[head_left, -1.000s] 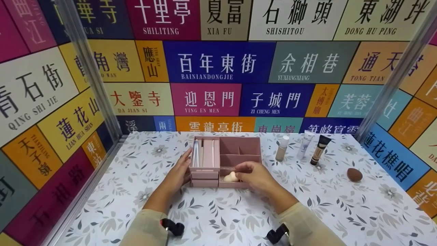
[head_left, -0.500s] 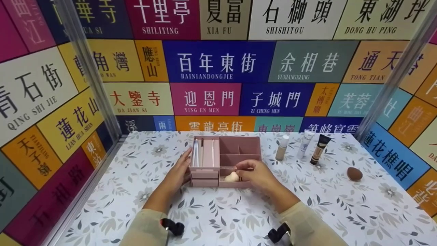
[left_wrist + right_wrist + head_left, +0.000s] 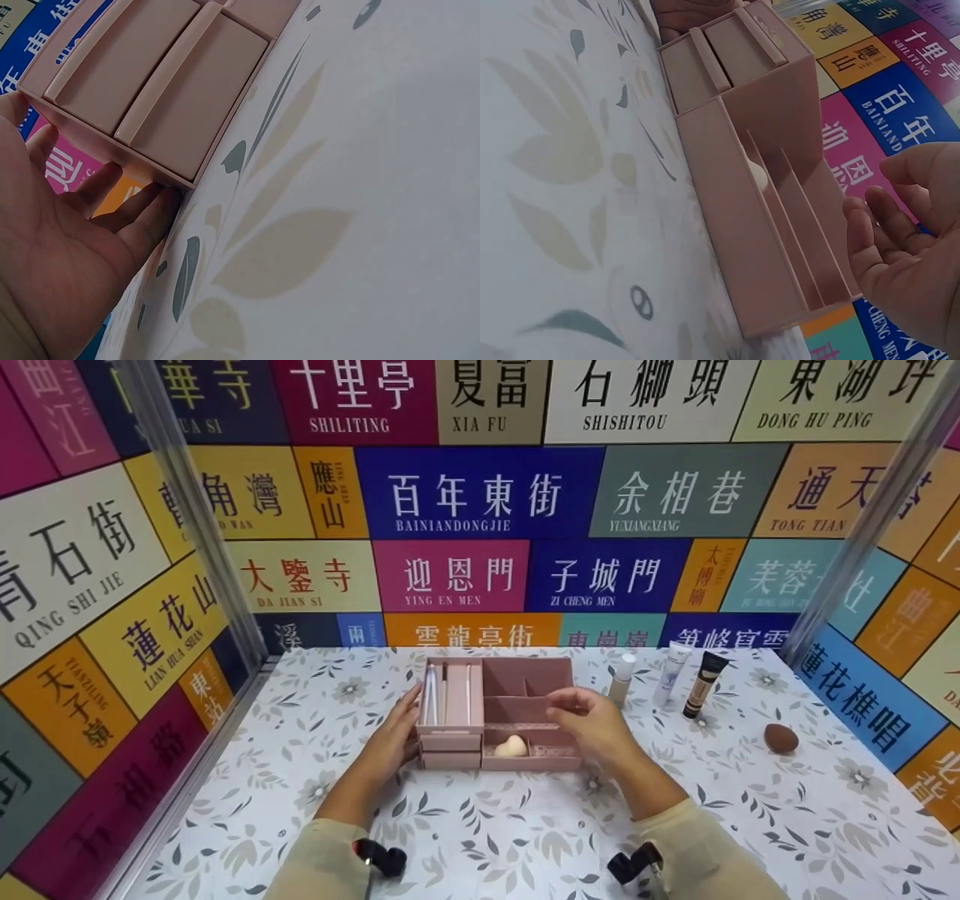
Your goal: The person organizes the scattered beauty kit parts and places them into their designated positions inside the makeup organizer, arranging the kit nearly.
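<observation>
Pink, stiff-looking and probably light, the box (image 3: 517,763) is sitting on the worktop (image 3: 525,829); I'm favouring its side walls for holding. My left hand (image 3: 390,742) is touching one, fingers spread; my right hand (image 3: 598,729) is hovering nearby, fingers loosely apart, empty.

The head view looks forward and down from farthest off, the box (image 3: 504,711) at six o'clock; both wrist views, close and tilted, share its drawers (image 3: 206,90), at eleven and twelve o'clock respectively.
</observation>
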{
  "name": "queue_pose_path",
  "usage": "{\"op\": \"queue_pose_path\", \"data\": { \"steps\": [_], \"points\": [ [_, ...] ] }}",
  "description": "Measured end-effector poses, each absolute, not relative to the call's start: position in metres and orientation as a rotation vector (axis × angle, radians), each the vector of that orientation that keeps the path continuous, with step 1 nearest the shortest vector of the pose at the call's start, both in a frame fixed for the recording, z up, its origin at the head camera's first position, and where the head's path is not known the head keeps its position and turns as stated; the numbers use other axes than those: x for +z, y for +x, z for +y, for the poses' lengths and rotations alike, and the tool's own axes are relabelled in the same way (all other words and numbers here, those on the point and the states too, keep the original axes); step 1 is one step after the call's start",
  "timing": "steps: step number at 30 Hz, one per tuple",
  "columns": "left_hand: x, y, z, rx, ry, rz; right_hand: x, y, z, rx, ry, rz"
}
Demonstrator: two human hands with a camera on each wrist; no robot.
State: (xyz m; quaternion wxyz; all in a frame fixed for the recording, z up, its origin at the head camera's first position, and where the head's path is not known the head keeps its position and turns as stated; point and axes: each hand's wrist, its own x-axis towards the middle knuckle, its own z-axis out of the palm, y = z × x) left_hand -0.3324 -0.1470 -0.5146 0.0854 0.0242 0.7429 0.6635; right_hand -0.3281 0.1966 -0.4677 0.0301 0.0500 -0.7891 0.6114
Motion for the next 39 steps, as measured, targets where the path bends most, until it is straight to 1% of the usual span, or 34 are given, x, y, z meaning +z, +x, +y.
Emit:
{"op": "queue_pose_path", "data": {
  "steps": [3,9,19,27,36,39],
  "points": [
    [-0.513,-0.332,-0.146,1.973,0.041,2.206,-0.461,-0.328,0.211,1.865,0.138,-2.421],
    [-0.513,-0.331,-0.148,1.984,0.059,2.201,-0.455,-0.325,0.245,1.850,0.093,-2.447],
    [-0.514,-0.331,-0.149,1.967,0.059,2.224,-0.449,-0.318,0.317,1.757,-0.018,-2.427],
    [-0.513,-0.333,-0.148,2.020,0.088,2.159,-0.439,-0.311,0.363,1.732,-0.226,-2.409],
    [-0.512,-0.332,-0.149,1.985,0.084,2.186,-0.440,-0.316,0.399,1.790,-0.369,-2.288],
    [-0.512,-0.332,-0.149,1.982,0.084,2.186,-0.442,-0.317,0.412,1.788,-0.466,-2.266]
  ]
}}
